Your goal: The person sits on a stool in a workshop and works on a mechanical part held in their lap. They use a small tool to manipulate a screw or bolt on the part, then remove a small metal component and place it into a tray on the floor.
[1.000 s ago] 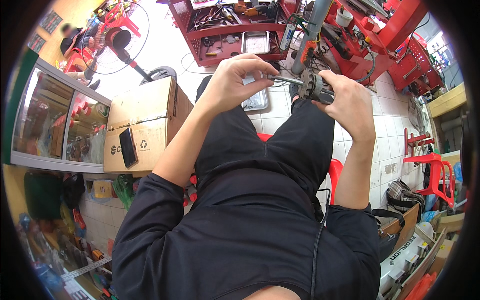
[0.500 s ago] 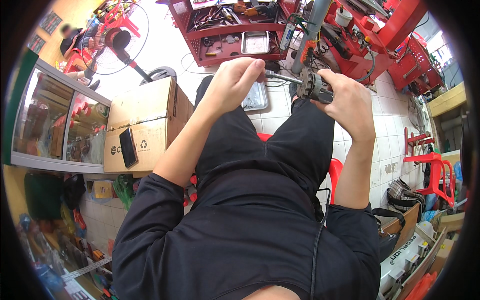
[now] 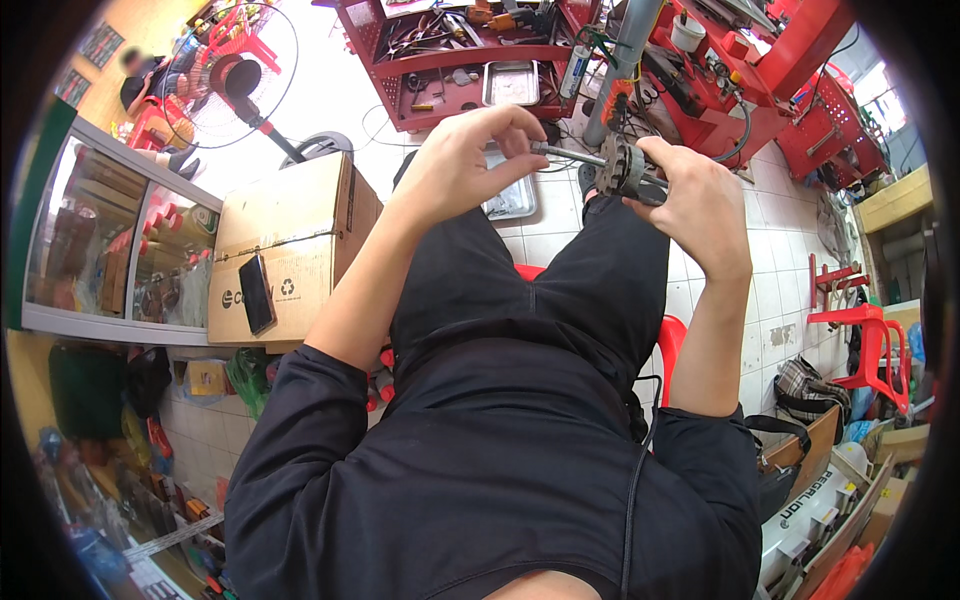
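My right hand (image 3: 702, 212) grips a round, dark metal part (image 3: 624, 168) with a notched rim, thumb and fingers around its right side. From the part's left face a slim metal shaft (image 3: 574, 154) sticks out toward my other hand. My left hand (image 3: 462, 168) is beside the shaft's free end, its fingers curved but apart; whether a fingertip touches the shaft I cannot tell. Both hands are raised over my knees. Beneath the left hand, a metal tray (image 3: 514, 196) on the floor is partly hidden.
A cardboard box (image 3: 275, 215) with a black phone (image 3: 257, 294) on it stands at my left, near a glass cabinet (image 3: 125, 230). Ahead is a red tool cart (image 3: 400, 95). A standing fan (image 3: 238, 78) and a seated person (image 3: 138, 85) are farther left. A red stool (image 3: 862, 340) stands at right.
My left hand's fingers have spread from a closed pinch at the shaft's end. My right hand and the round part have hardly moved.
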A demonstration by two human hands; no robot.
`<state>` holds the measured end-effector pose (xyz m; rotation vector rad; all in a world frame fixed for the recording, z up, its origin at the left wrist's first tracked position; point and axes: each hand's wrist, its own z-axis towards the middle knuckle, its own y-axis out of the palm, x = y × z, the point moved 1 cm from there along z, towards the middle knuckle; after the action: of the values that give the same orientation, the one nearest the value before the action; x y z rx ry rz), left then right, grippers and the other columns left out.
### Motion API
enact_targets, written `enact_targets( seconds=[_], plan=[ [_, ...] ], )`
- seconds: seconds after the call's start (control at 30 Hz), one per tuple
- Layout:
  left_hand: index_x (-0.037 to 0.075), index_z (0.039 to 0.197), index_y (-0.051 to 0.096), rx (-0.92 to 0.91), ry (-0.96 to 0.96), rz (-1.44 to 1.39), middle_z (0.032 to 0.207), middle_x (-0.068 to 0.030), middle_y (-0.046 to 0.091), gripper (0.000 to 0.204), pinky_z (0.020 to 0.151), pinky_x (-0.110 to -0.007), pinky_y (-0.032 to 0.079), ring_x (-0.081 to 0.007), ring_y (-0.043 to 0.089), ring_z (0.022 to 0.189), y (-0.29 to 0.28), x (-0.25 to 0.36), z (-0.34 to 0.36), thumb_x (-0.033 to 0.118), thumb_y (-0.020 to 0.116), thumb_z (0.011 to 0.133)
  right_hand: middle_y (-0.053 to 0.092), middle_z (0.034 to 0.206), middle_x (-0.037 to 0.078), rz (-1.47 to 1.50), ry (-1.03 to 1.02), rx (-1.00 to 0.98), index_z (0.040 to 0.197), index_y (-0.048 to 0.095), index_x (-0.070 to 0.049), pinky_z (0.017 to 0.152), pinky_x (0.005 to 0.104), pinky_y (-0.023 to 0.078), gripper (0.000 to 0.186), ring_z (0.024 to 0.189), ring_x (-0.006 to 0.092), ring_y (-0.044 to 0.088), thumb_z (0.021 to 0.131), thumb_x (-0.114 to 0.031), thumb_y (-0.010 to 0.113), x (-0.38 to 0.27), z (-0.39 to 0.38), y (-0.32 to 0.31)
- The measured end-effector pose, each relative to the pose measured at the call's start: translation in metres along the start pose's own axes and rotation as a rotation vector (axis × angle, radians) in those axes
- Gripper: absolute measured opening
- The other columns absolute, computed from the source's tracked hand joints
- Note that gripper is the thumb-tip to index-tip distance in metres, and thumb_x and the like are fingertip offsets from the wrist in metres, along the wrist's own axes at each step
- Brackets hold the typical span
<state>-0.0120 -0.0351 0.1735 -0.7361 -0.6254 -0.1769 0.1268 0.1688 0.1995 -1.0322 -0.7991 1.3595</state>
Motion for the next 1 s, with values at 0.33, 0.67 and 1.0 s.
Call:
enact_targets(
  seconds=[0.33,0.67,1.0],
  plan=[
    [-0.001,0.092,0.067,-0.132,-0.248,-0.149,0.073,-0.0049,0.066,0.034,0.064,-0.03,0.047,-0.0156,0.063,0.069,0.001,-0.018,-0.004,0.028,0.05,0.096,0.067,0.088,0.011,-0.014,0.028,-0.044,0.111,0.062,-0.012,0.071,0.0375,0.049,0.052,0.081,0.028,0.065,0.063,-0.019,0.081,0.001,0.0,0.001],
    [0.001,0.109,0.06,-0.134,-0.225,-0.229,0.095,-0.0049,0.066,0.028,0.075,-0.027,0.044,-0.0114,0.062,0.086,0.002,-0.026,-0.003,0.018,0.063,0.087,0.068,0.086,0.012,-0.006,-0.018,0.01,0.105,0.062,-0.011,0.07,0.0399,0.051,0.042,0.08,0.0302,0.066,0.068,-0.018,0.079,0.001,0.0,0.002],
    [0.0,0.095,0.068,-0.003,-0.146,-0.189,0.087,-0.0072,0.067,0.031,0.076,-0.03,0.047,-0.0147,0.061,0.087,0.005,-0.013,-0.002,0.03,0.062,0.091,0.068,0.084,0.012,-0.014,-0.011,0.015,0.105,0.063,-0.011,0.07,0.04,0.051,0.041,0.08,0.0301,0.066,0.068,-0.02,0.079,0.003,-0.001,0.002]
  ],
)
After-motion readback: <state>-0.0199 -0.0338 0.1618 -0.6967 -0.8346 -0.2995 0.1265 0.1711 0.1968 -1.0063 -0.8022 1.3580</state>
